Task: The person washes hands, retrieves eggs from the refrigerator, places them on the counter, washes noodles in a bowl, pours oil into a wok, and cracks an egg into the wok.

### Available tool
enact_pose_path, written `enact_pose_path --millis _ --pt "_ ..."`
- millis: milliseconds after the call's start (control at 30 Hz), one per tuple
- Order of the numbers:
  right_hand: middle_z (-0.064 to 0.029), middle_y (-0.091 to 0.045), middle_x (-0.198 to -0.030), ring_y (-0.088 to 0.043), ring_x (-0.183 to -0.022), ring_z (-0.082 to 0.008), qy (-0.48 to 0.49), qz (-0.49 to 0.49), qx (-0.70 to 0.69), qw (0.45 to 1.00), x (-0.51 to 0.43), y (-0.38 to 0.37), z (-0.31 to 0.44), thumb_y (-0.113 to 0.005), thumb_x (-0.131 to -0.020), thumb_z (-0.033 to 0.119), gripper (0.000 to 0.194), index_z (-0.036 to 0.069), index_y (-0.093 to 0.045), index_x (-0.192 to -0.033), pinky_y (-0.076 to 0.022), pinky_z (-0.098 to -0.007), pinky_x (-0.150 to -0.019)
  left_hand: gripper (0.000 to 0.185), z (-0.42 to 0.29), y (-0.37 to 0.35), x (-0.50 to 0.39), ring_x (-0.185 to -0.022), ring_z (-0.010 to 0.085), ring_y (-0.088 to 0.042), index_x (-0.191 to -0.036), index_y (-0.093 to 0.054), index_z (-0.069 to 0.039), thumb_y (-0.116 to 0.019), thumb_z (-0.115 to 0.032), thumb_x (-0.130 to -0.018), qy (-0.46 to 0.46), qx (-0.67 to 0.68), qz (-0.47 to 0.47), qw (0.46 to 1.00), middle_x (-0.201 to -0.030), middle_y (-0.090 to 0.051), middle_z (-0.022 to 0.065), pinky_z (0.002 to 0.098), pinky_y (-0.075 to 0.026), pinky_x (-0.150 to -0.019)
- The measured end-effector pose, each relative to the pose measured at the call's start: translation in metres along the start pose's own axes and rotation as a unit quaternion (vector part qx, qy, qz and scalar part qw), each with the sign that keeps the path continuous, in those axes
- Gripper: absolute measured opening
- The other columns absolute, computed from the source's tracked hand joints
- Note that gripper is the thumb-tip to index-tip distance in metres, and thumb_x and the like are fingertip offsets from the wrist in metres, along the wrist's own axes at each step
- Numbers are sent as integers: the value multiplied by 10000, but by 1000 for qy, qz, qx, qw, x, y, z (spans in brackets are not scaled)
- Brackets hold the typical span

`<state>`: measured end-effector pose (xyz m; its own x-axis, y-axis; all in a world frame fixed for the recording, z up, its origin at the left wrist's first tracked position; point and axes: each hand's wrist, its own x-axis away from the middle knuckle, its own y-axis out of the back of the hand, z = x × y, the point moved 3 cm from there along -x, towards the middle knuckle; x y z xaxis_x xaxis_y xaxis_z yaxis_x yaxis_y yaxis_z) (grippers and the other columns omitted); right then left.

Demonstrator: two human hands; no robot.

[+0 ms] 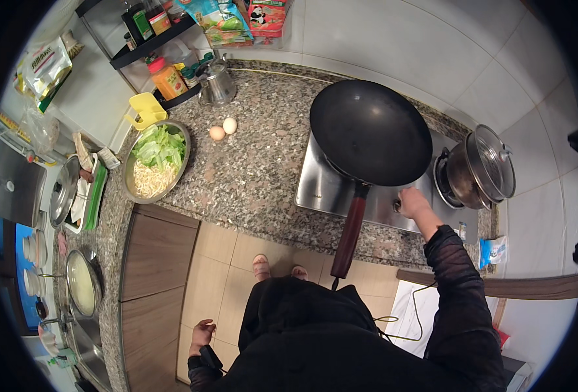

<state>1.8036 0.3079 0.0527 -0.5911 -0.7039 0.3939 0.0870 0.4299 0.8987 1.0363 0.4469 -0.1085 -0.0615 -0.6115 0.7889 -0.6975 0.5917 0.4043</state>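
My right hand [413, 203] grips a control knob [397, 205] on the front of the stainless steel gas stove [313, 186]. Just behind that hand, a black wok [369, 132] sits on the left burner, its inside bare. The wok's dark red wooden handle [350, 235] points towards me, past the counter's front edge. Low at my side hangs my left hand [203, 331], holding nothing, its fingers loosely curled and partly apart. On the right burner stands a steel pot [460, 171] with a glass lid [492, 161] tilted on its side.
On the granite counter [249, 171] are two eggs [223, 129] and a steel bowl [187, 161] of lettuce [159, 147] and bean sprouts [152, 179]. A metal oil pot [218, 85] stands by the black spice rack [154, 46]. A sink [88, 355] is at left.
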Motion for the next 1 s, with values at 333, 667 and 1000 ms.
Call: enact_pose_path --millis 333,667,1000 --pt "-197 -674 -940 -643 -928 -365 30 18 32 999 6 12 5 -618 -738 155 210 16 -700 -872 -523 -429 -847 286 16 3 3 -753 148 -624 -1118 -610 -29 -665 -77 -841 -17 30 -17 999 -834 -665 79 276 -497 -698" --pt "-166 -670 -929 -636 -910 -353 56 10 40 998 2 6 1 -694 -695 231 238 30 -689 -822 -527 -426 -826 289 48 -18 6 -770 144 -615 -1120 -617 -72 -679 -115 -841 3 51 -21 998 -827 -649 50 282 -497 -716" --pt "-166 -675 -879 -644 -854 -358 60 -8 50 997 0 6 0 -730 -658 233 235 40 -683 -783 -527 -425 -806 293 89 -43 22 -752 141 -608 -1121 -612 -53 -679 -97 -839 46 118 -21 992 -829 -649 59 278 -494 -704"
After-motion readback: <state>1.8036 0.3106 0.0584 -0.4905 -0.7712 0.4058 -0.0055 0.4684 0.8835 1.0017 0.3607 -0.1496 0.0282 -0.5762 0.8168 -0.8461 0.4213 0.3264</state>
